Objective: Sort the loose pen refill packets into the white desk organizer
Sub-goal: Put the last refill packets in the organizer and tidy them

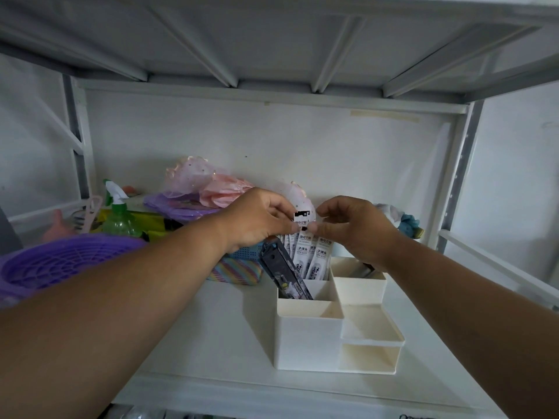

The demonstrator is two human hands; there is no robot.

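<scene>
Both hands raised, left hand (257,217) and right hand (354,226) apparently pinching refill packet (303,222) top

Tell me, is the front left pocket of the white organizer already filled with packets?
No: the front left pocket of the white organizer is empty; the white packets stand in a pocket farther back.

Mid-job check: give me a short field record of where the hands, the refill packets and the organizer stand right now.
left hand: pinches the top of a white pen refill packet
right hand: pinches the same packet top from the other side
white refill packets: several upright in the back left compartment
dark flat packet: leans in that compartment, tilted
white plastic desk organizer: on the white shelf; front left compartment appears empty
purple plastic basket: left of the arms
</scene>
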